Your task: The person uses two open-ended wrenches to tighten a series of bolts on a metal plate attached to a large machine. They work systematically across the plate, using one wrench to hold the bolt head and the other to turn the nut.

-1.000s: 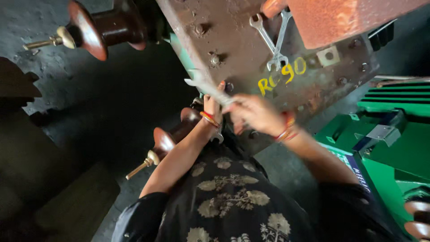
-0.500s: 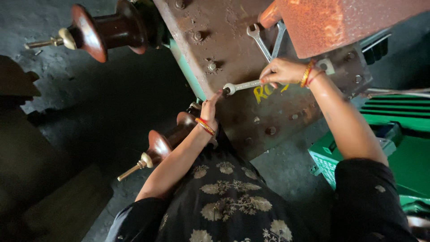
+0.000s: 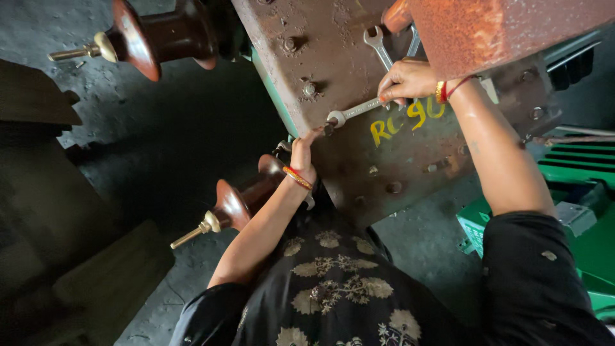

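The ring spanner (image 3: 355, 110) sits with its ring end on a bolt of the rusty steel cover plate (image 3: 359, 160), near the plate's edge, and its shaft runs up to the right. Your right hand (image 3: 407, 80) is closed around the far end of the shaft, probably because there the lever is longest. Your left hand (image 3: 303, 154) rests at the plate's edge with fingers (image 3: 314, 134) reaching to the ring end, seemingly to keep it seated; it grips nothing. Two more spanners (image 3: 384, 48) lie higher on the plate. Brown porcelain insulators (image 3: 240, 198) with brass studs stick out to the left. Below is a dark, dirty concrete floor (image 3: 141, 115), and green metal parts (image 3: 576, 211) stand at the right.
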`<state>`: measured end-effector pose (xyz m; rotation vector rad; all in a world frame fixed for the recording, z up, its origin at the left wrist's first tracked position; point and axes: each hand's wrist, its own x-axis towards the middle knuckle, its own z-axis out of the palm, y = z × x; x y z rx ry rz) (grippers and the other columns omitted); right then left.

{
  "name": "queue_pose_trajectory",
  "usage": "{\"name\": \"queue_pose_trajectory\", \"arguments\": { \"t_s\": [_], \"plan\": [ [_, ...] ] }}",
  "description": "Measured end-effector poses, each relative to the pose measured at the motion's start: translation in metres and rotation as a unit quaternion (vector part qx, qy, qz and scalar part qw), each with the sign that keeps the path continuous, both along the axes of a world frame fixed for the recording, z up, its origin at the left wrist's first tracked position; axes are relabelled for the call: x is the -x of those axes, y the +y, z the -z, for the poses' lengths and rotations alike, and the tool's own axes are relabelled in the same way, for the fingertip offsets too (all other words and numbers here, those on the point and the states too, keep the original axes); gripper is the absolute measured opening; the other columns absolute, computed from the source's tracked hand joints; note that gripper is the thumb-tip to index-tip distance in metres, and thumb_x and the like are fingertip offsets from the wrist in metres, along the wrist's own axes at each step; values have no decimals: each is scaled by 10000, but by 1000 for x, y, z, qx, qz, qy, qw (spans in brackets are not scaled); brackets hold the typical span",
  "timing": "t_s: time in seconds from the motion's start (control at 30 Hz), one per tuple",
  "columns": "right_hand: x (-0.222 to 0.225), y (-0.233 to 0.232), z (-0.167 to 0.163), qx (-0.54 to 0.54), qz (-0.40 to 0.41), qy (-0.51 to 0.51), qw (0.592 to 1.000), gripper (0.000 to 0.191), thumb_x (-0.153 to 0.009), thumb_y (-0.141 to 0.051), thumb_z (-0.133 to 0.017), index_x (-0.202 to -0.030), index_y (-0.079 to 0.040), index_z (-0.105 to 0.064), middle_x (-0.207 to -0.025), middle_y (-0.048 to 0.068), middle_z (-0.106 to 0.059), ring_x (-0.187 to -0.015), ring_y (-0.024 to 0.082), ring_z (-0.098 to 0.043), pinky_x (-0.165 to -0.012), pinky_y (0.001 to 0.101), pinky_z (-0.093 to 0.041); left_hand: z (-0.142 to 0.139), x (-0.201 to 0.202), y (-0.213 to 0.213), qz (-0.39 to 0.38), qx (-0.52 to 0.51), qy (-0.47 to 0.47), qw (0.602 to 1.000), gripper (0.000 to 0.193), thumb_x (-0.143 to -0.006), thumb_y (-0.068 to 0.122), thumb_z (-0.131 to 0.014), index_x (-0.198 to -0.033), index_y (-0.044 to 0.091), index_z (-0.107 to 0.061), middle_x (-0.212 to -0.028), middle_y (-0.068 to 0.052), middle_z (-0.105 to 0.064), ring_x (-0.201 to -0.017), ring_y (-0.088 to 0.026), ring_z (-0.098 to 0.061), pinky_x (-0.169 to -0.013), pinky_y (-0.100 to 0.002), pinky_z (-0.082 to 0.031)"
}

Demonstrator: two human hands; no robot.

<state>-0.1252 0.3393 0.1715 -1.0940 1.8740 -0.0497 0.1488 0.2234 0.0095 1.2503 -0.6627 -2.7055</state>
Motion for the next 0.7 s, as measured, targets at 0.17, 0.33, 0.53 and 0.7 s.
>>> {"name": "queue_pose_trajectory", "arguments": {
  "t_s": [0.17,0.33,0.53,0.7],
  "plan": [
    [-16,-8,4,24,-26,25,999,273,-910,-345,-633,-958,-129,-794,-697,37,-752,-668,184,-731,-675,362,-552,0,1,-1,6,84,13,996,346,-817,169,-832,-1069,-53,-750,-1033,-89,-745,-940,-186,-670,-867,-331,-505],
    [-20,-10,9,35,-58,125,990,264,-921,-415,-640,-992,-221,-804,-732,46,-752,-747,254,-730,-719,436,-530,3,-2,2,4,113,10,994,359,-789,130,-854,-1108,1,-751,-1048,-34,-746,-956,-135,-669,-881,-307,-506],
    [-14,-1,26,197,-98,97,971,194,-924,-303,-666,-950,-166,-801,-697,74,-710,-748,252,-694,-783,416,-509,11,6,6,1,173,16,985,403,-722,69,-908,-1086,-21,-761,-1040,-43,-756,-947,-148,-677,-896,-303,-525],
    [-21,6,39,199,-68,158,965,175,-909,-305,-711,-892,-153,-795,-672,87,-686,-803,283,-658,-722,454,-491,-1,5,6,24,204,-47,978,455,-716,125,-930,-1120,9,-756,-1054,-23,-744,-946,-116,-653,-908,-270,-487]
  ]
}}
